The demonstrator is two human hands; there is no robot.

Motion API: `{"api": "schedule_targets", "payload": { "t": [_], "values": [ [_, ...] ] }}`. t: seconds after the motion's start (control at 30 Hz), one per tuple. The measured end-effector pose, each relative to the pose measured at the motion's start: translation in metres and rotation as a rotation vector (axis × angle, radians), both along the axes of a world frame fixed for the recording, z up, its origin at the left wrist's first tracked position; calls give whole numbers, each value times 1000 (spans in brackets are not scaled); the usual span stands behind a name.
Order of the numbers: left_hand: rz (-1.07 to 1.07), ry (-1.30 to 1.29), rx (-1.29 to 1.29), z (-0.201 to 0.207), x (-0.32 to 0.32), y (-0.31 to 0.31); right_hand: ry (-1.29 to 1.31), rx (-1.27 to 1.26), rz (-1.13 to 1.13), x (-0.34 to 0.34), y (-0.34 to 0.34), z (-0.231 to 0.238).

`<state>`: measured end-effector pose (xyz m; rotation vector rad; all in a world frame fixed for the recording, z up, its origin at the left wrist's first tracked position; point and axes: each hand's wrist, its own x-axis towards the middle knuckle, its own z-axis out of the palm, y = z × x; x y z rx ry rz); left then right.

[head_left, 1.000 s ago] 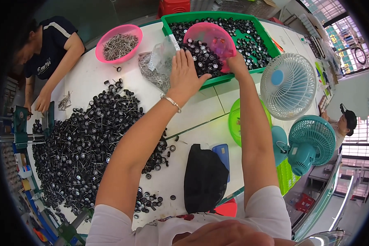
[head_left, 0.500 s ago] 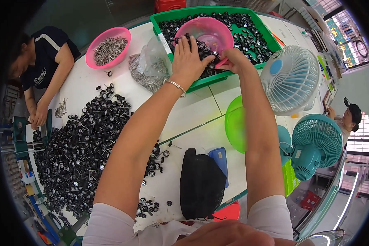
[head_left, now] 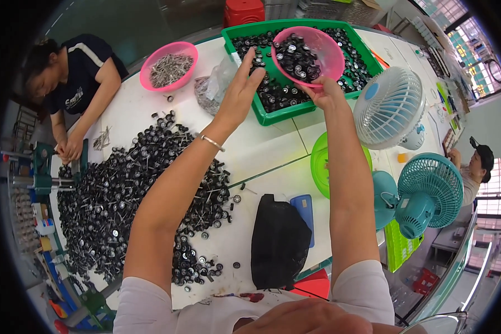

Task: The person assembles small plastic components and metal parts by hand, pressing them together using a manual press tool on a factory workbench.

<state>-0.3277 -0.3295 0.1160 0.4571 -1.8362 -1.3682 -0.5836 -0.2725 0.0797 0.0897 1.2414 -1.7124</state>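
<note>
My right hand (head_left: 324,93) grips the near rim of a pink basin (head_left: 333,53), which is tilted and holds many small black toy wheels (head_left: 298,61). Under and around the basin is a green tray (head_left: 273,116) with more black wheels spread across its bottom. My left hand (head_left: 240,92) hangs in the air by the tray's left wall, fingers stretched out and nothing in it. Below and left of that hand lies a big heap of black wheels on metal axles (head_left: 133,195).
Metal pins fill another pink basin (head_left: 188,75); a plastic bag of pins (head_left: 206,94) lies nearby. On the right stand a white fan (head_left: 392,108), a teal fan (head_left: 428,192) and a lime-green basin (head_left: 320,167). A black bag (head_left: 278,242) lies in front. A co-worker (head_left: 89,72) sits left.
The pink basin has come up and right, now carrying a load of wheels on its left side. My left hand has left the wheels and drawn back to the left.
</note>
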Motion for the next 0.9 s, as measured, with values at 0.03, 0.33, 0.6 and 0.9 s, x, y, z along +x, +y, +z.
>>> {"api": "schedule_targets", "payload": {
  "t": [0.03,0.33,0.6,0.9],
  "values": [
    [40,9,10,-4,15,6,-40,-61,21,6,4,0],
    [151,106,474,-1,169,94,108,-179,412,80,87,16],
    [899,-293,142,-16,353,235,5,-46,774,277,149,40],
    [1005,-676,18,-87,408,327,720,-138,883,402,179,12]
  ]
}}
